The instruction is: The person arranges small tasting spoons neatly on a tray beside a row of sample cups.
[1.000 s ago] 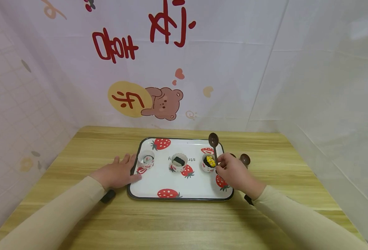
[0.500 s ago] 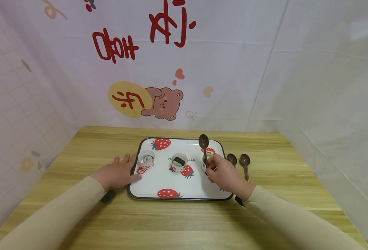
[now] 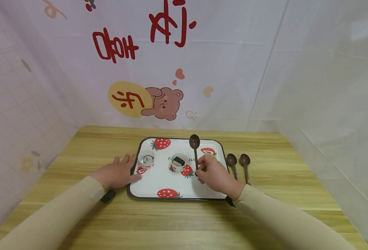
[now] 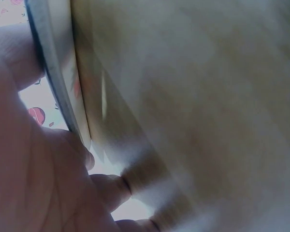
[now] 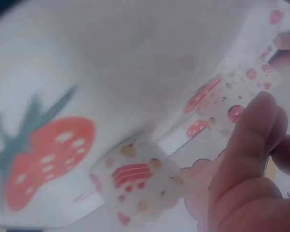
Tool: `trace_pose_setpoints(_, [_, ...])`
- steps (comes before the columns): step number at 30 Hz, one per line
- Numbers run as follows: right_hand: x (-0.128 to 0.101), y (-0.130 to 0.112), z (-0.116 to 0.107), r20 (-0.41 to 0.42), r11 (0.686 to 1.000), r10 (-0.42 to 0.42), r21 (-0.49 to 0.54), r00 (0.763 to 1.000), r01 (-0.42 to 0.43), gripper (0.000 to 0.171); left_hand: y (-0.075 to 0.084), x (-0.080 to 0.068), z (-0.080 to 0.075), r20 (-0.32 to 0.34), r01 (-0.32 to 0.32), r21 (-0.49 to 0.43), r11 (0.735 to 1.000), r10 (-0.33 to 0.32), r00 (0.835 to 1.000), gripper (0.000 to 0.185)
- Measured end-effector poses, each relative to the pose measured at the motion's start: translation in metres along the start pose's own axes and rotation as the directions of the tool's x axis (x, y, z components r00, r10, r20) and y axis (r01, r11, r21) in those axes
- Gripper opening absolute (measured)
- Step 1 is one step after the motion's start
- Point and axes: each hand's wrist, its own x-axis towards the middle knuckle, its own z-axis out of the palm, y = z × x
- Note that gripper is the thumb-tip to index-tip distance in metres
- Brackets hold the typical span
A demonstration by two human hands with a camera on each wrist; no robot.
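Observation:
My right hand [image 3: 216, 175] pinches a dark brown spoon [image 3: 194, 141] by the handle, bowl pointing away, over the white strawberry-print tray [image 3: 149, 184]. To the spoon's left stands a paper cup [image 3: 179, 168] holding a rice piece with a dark band [image 3: 179, 160]. Another cup [image 3: 149, 166] with a sushi roll [image 3: 147, 159] is at the tray's left end. The right hand covers the third cup in the head view; a printed cup [image 5: 135, 179] shows close by in the right wrist view. My left hand [image 3: 118, 172] rests at the tray's left edge, thumb over the rim, fingers extended.
Two more brown spoons [image 3: 231, 159] lie on the wooden table [image 3: 177, 222] just right of the tray. Behind the table hangs a white printed cloth [image 3: 227, 69], with pale cloth at both sides. A small black object [image 3: 108, 196] is under the left wrist.
My right hand has carried the spoon leftward from the right-hand cup, which it now hides, toward the middle cup. The two spoons on the table have come into full view. The left hand stays put.

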Motion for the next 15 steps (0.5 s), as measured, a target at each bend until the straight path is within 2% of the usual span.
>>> trace_pose_setpoints(7, [0.000, -0.009, 0.008, 0.027, 0.998, 0.026, 0.053, 0.999, -0.028, 0.019, 0.000, 0.000, 0.001, 0.002, -0.003, 0.004, 1.000, 0.003, 1.000, 0.105])
trace_pose_setpoints(15, [0.001, -0.022, 0.015, 0.049, 0.997, 0.039, 0.060, 0.998, -0.042, 0.017, 0.000, 0.000, 0.000, -0.001, -0.002, -0.003, 1.000, 0.002, 1.000, 0.106])
